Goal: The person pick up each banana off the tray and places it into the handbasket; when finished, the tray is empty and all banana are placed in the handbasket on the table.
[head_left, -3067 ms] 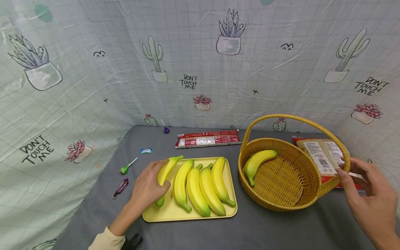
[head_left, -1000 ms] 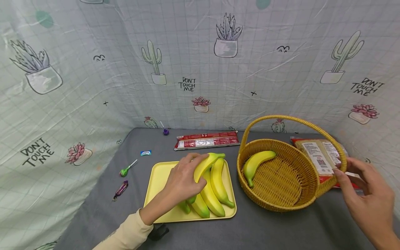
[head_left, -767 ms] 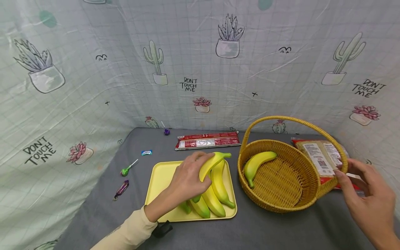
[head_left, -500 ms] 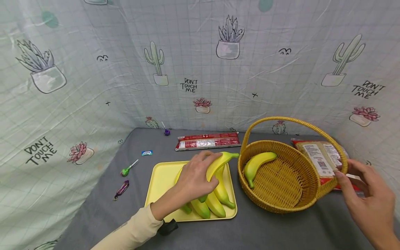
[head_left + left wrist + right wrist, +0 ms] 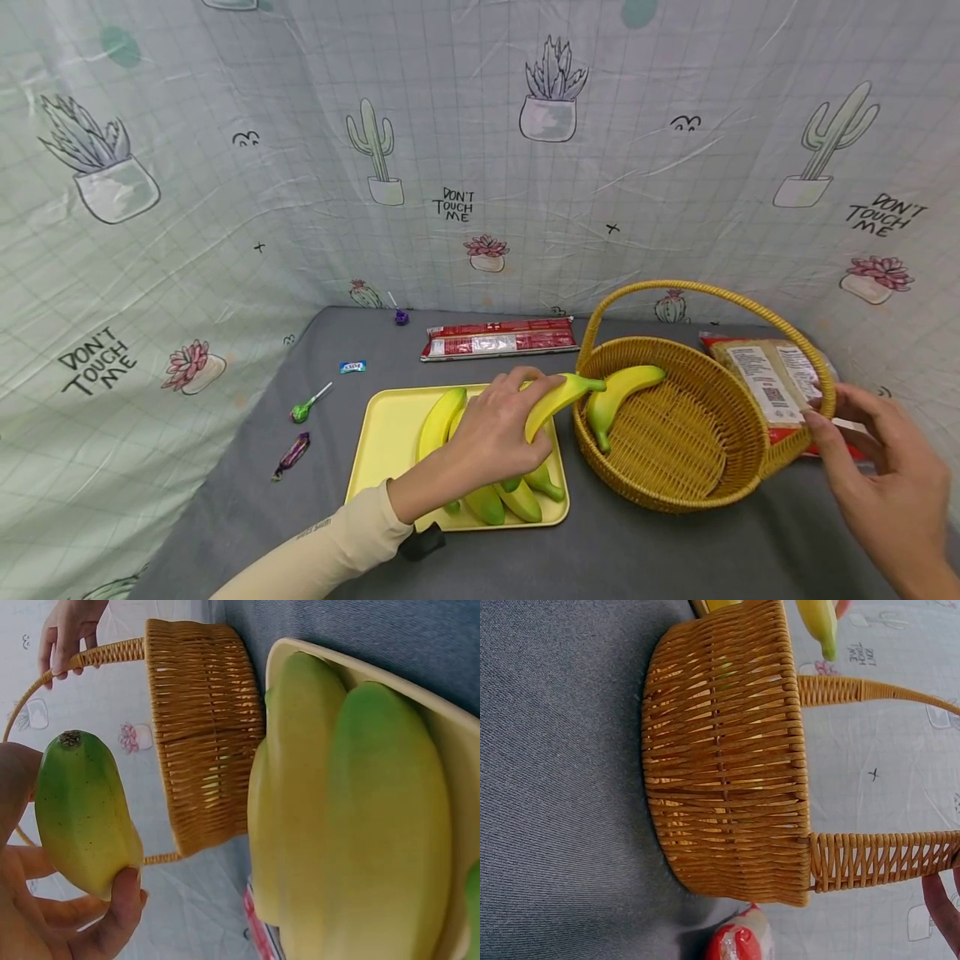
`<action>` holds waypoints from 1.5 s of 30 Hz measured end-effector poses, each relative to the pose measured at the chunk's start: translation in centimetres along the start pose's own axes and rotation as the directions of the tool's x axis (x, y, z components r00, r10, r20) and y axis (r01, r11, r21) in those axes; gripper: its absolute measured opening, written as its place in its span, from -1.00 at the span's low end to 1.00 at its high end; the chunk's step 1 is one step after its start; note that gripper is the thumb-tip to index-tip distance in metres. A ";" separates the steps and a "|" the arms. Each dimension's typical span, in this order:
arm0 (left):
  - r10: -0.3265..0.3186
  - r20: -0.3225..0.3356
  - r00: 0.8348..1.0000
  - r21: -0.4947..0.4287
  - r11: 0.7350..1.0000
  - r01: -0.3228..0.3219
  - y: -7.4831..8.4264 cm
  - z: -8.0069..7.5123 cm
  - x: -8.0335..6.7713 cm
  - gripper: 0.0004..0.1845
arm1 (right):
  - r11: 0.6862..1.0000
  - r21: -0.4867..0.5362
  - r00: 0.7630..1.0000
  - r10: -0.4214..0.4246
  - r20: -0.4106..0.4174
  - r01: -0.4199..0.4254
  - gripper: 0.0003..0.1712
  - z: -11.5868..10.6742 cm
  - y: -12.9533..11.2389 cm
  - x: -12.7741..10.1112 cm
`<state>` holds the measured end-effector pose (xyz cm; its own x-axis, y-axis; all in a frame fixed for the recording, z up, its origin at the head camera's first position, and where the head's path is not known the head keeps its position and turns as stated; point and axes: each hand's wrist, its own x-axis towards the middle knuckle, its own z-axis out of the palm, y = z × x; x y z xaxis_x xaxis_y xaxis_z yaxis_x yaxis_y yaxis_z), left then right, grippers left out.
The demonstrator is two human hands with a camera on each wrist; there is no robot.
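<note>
Cactus-print cloth hangs behind the grey bench. I see the left hand gripping one banana above the tray, near the basket, whose handle the right hand holds. Looks mid-carry; next calls for clearing the rim, then lowering.

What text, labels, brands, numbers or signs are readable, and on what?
"DON'T TOUCH ME": backdrop cloth, three times in the head view.
"x" (small cross marks): same cloth.
Blue wrapper: lettering too small.
Red packet: print too small.
Bag with QR code: label print too small.
Sleeve: lettering blurred.
</note>
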<state>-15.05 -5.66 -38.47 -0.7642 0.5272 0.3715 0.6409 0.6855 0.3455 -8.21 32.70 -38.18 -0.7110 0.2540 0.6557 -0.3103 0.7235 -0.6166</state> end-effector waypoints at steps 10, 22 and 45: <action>0.063 0.025 0.998 -0.017 0.998 -0.063 0.9 0.4 1.6 -0.27 | 1.000 0.007 1.000 0.007 0.000 -0.007 -0.46 -0.1 -0.1 0.0; 0.080 0.075 0.994 -0.063 0.995 -0.075 2.5 1.3 4.0 -0.26 | 1.000 -0.003 1.000 0.003 -0.001 -0.003 -0.45 -0.2 -0.1 0.0; 0.088 0.109 0.990 -0.068 0.994 -0.081 4.3 3.3 7.2 -0.25 | 1.000 0.013 1.000 -0.009 0.003 0.008 -0.45 0.0 -0.1 0.1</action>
<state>-18.03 2.71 -37.14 -0.7081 0.6369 0.3048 0.7041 0.6045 0.3725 -8.24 32.60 -38.09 -0.7101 0.2460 0.6598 -0.3242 0.7176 -0.6164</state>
